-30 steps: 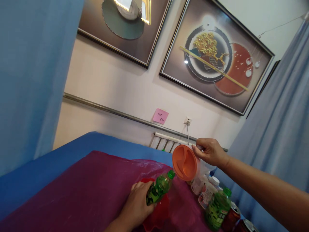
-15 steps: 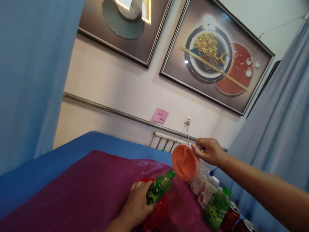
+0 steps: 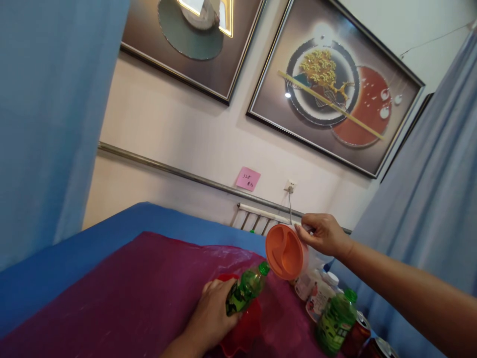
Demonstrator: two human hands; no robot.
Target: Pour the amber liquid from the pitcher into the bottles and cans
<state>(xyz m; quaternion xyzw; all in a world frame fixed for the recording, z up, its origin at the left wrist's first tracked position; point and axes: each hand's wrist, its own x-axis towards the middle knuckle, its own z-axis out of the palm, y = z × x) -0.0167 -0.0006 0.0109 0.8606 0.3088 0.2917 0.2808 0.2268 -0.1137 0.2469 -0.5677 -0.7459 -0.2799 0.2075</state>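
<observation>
My left hand is wrapped round a green plastic bottle with a dark printed label. The bottle leans to the upper right, its green neck close to the lower rim of an orange cup. Gripped at its side by my right hand, the orange cup is tipped so that its opening faces me; a curved wall splits its inside in two. Under the bottle and my left hand sits a red dish with a wavy edge, partly hidden. Whether liquid passes between bottle and cup cannot be seen.
Dark pink plastic sheeting lies over a blue-covered table. To the right stand another green bottle, a white-capped bottle and red cans. Blue curtains hang at both sides; a radiator is behind.
</observation>
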